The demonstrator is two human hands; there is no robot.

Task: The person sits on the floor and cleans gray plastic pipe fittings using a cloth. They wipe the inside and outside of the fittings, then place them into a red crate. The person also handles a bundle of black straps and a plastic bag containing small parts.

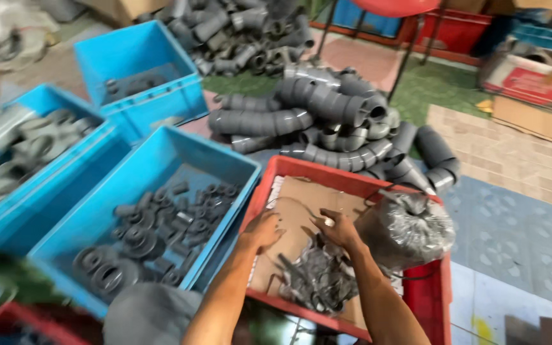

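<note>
- We've got 2 bare hands in 1 red plastic crate (424, 300) lined with brown cardboard (301, 198).
- Left hand (262, 231) rests loosely curled on the cardboard, holding nothing we can see.
- Right hand (337, 230) pinches something small and pale; can't tell what.
- 1 heap of small grey plastic clips (317, 281) lies just below both hands.
- 1 clear plastic bag (410, 230) sits just right of them.
- 3 blue plastic crates (161, 172) of grey pipe fittings sit to the left.

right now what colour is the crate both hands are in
Red crate, lined with brown cardboard; head view.
</note>
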